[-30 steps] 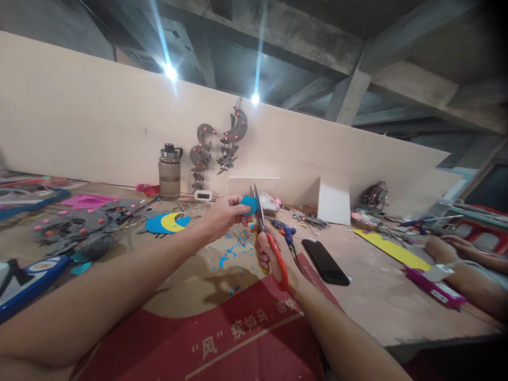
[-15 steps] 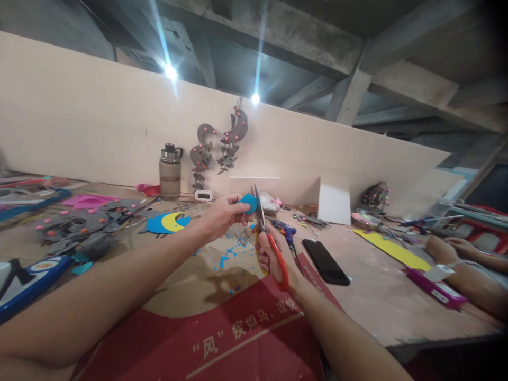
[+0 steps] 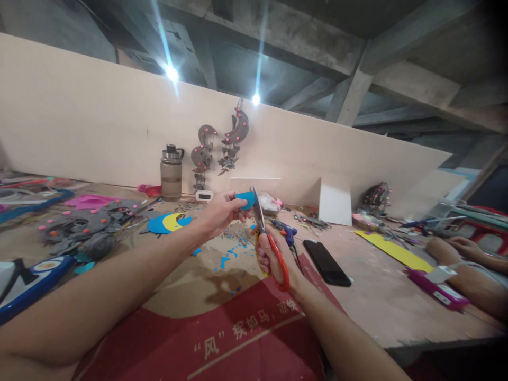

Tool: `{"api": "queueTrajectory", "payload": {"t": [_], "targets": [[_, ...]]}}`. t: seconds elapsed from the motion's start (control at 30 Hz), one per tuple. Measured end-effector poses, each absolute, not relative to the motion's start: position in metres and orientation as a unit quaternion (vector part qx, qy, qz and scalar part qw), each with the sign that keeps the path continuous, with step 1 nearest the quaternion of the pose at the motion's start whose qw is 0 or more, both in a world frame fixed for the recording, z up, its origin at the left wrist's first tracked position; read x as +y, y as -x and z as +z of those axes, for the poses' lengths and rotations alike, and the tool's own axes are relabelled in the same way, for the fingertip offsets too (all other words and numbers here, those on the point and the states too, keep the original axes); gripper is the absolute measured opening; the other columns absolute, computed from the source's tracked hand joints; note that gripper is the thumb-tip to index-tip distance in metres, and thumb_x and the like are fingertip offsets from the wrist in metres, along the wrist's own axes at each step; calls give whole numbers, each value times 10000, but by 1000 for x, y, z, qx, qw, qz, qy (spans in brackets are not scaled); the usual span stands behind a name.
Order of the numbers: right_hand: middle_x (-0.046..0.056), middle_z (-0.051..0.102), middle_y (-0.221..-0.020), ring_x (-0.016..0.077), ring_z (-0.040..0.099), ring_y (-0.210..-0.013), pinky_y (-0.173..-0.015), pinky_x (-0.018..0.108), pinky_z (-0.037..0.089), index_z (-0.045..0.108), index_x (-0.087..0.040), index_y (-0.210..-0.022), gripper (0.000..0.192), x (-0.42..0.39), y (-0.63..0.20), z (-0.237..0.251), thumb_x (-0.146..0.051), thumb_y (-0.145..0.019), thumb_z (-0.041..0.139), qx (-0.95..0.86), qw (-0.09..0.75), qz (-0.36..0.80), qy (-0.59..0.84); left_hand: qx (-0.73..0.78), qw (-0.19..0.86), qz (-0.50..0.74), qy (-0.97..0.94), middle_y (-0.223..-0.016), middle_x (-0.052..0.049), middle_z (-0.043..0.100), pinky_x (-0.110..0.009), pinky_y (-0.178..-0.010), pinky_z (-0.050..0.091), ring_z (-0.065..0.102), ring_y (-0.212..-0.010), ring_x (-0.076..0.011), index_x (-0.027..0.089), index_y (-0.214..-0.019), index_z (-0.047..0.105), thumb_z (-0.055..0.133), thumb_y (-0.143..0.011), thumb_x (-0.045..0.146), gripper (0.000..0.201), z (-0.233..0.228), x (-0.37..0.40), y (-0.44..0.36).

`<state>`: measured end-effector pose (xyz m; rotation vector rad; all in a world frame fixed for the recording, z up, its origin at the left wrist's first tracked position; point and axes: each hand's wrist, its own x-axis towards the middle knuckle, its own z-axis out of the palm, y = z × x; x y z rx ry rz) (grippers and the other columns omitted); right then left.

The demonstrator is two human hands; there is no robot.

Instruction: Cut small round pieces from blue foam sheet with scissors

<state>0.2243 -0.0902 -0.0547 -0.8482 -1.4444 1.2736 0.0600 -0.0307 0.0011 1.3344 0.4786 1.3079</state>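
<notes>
A small blue foam piece [image 3: 246,199] is pinched in the left hand [image 3: 220,211], raised above the table [image 3: 369,296]. Red-handled scissors [image 3: 268,241] are gripped by the right hand [image 3: 273,256], blades touching its right edge. Short snips are advised, fingers kept clear.

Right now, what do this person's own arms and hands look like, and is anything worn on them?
Both forearms are bare all the way into view: no sleeves, gloves, watch or bracelet show. The left hand and the right hand are bare too, with no rings that I can make out. No markings or tattoos are visible on either arm. The arms reach in long and slim from the bottom edge.
</notes>
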Motion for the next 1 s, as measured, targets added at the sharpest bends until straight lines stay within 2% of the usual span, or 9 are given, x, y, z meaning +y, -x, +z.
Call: {"api": "queueTrajectory", "payload": {"t": [0.3, 0.63, 0.8, 1.0], "targets": [[-54, 370, -635, 91, 333, -494, -432, 219, 305, 478, -238, -897, 368, -88, -228, -57, -605, -906, 504, -662, 494, 481, 294, 214, 576, 537, -578, -652, -24, 610, -228, -491, 413, 597, -560, -116, 106, -758, 577, 723, -676, 193, 188, 1, -36, -62], [-68, 342, -617, 79, 285, -479, -418, 205, 280, 431, -233, -813, 392, -89, -228, -54, -604, -883, 540, -663, 499, 478, 290, 219, 566, 528, -595, -657, -21, 603, -225, -505, 404, 567, -545, -100, 116, -749, 566, 717, -684, 220, 194, 2, -38, -63], [-79, 305, -622, 68, 252, -468, -407, 197, 245, 441, -234, -844, 400, -88, -227, -54, -614, -858, 569, -652, 493, 495, 293, 224, 557, 527, -601, -642, -24, 599, -224, -501, 406, 557, -537, -99, 115, -729, 565, 708, -690, 230, 188, 1, -37, -61], [-80, 316, -625, 62, 261, -467, -411, 198, 247, 399, -234, -800, 437, -86, -228, -55, -621, -832, 599, -650, 489, 492, 310, 218, 554, 531, -603, -614, -7, 580, -222, -492, 395, 539, -514, -91, 120, -735, 570, 697, -715, 236, 173, 0, -34, -59]]}}
